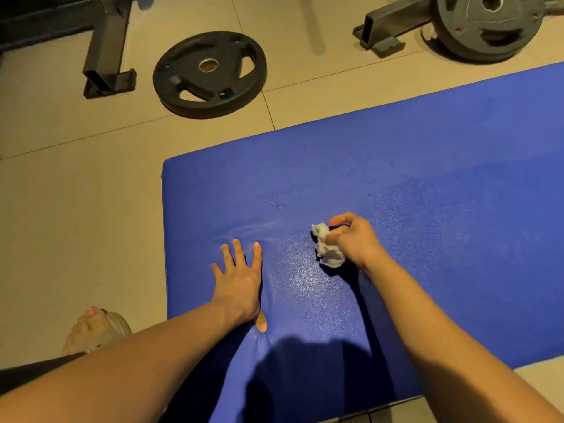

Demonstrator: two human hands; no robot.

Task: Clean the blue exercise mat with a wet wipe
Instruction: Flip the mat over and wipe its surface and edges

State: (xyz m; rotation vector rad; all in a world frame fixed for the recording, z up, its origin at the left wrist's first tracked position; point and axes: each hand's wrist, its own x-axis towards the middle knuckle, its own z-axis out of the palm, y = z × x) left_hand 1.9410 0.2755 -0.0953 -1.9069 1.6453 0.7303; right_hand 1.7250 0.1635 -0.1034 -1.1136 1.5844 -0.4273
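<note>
The blue exercise mat point(412, 178) lies on the tiled floor and fills the middle and right of the view. My left hand point(239, 282) presses flat on the mat near its left end, fingers spread, and the padding creases around it. To its right, my right hand point(354, 239) grips a crumpled white wet wipe point(328, 250) between thumb and curled fingers. The wipe hangs just above or on the mat; a dark shadow lies under it. A faint shiny patch shows on the mat between my hands.
A black weight plate point(210, 74) lies on the floor beyond the mat's left corner. A second plate point(488, 25) sits at the top right. Dark metal frame feet stand at the top left point(106, 56) and top right point(384, 29). My sandalled foot point(94, 331) is at the lower left.
</note>
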